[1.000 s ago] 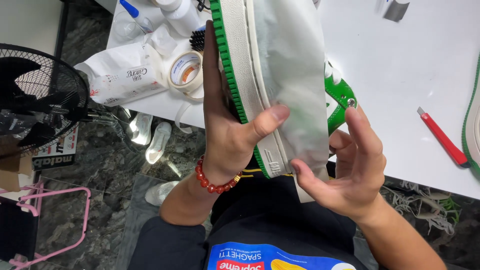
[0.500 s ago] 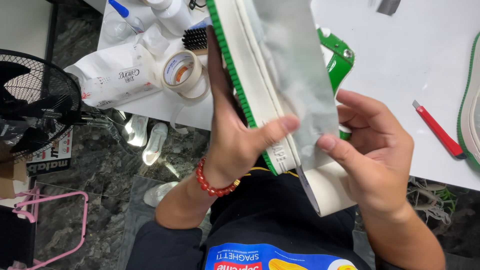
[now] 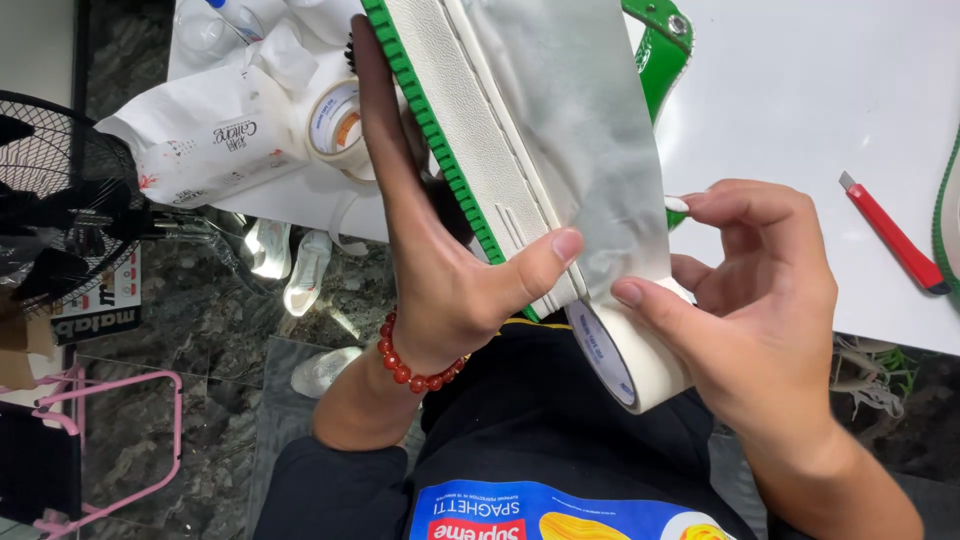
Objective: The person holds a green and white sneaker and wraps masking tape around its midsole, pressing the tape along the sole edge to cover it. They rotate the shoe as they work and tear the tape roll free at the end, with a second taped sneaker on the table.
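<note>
Masking step: my left hand (image 3: 440, 270) clamps the white, green-soled shoe (image 3: 470, 130), thumb pinning tape, while my right hand (image 3: 760, 310) grips the tape roll (image 3: 630, 350); next, a taut, aligned pull.

A white table over a dark stone floor, seen from above.

The white table (image 3: 800, 120) filled the upper right of the frame, evenly lit and smooth. Along the left edge stood a black fan (image 3: 60, 200) with a wire cage. In the lower left corner sat a pink metal frame (image 3: 120, 450). The floor (image 3: 230, 420) was dark grey marbled stone, glossy enough to throw back pale reflections at centre left, beneath the table's edge. Lower right showed tangled greenish strands (image 3: 880, 370) on the floor.
</note>
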